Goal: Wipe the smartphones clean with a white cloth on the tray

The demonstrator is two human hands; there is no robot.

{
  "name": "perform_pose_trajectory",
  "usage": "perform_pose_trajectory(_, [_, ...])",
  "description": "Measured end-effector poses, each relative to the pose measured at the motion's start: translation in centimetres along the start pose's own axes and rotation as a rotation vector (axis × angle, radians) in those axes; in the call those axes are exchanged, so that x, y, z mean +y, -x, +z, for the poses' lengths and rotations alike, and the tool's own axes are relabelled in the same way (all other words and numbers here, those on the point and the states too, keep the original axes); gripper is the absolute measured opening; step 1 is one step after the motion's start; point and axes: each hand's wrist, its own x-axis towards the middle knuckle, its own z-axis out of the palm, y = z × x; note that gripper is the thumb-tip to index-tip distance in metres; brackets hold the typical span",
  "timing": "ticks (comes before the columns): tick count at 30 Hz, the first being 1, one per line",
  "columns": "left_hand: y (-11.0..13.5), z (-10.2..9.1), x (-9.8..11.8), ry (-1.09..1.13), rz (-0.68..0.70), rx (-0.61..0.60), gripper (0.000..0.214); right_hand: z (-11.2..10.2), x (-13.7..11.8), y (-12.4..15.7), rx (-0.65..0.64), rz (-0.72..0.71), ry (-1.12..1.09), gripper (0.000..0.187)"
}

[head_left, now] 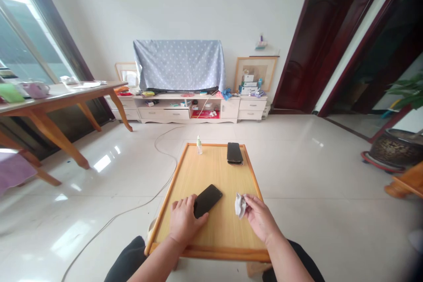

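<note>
Leftmost on the bench (185, 172), the person's left grip (183, 219) is curved around the near end of a dark phone (209, 199), thumb along one side and fingers along the other, so it appears to clasp it; whether that end is lifted at all cannot be told. Well beyond the left grip, near the far edge, a small clear bottle (199, 146) with a pale green top stands upright. The phone slants away from the left grip, its far end pointing forward and to the right, dark face up, in the gap between the two grips. Next comes a crumpled pale cloth (240, 205), perhaps paper, pinched between thumb and fingertips of the right grip (261, 219) and hanging just left of it, apart from the phone. Beyond the right grip, toward the far right corner, a second dark device (235, 153) rests on another flat thing. The step in hand looks like steadying the phone while the cloth is held to one side; the next move would seem to call for a firm left clasp and a leftward reach with the cloth.
</note>
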Motion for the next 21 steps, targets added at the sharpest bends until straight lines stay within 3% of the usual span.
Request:
perform_pose_trajectory(4, [2.5,0.1,1.2,0.023,0.022,-0.013,0.061,2.7,0.8,1.8,-0.06,-0.038,0.216,0.043])
perform_pose_trajectory(7, [3.8,0.2,1.5,0.012,0.05,-0.025,0.063,5.0,1.8,2.4,-0.089,-0.193,0.619,0.042])
perform_pose_trajectory(10, [4.7,0.1,1.2,-0.003,0.077,-0.025,0.068,6.3,2.7,2.2,0.004,-0.351,0.959,0.036])
perform_pose_trajectory(13, [5.6,0.0,0.2,-0.015,0.073,-0.001,0.083,6.5,3.2,1.8,0.088,-0.427,1.092,0.027])
perform_pose_trajectory(16, [6.4,-0.2,-1.0,-0.014,0.042,-0.001,0.091,6.4,3.8,1.8,0.117,-0.491,1.213,0.031])
perform_pose_trajectory(21, [7.3,-0.2,-2.5,0.009,0.064,0.019,0.084,7.7,6.4,3.7,-0.028,-0.549,1.373,0.036])
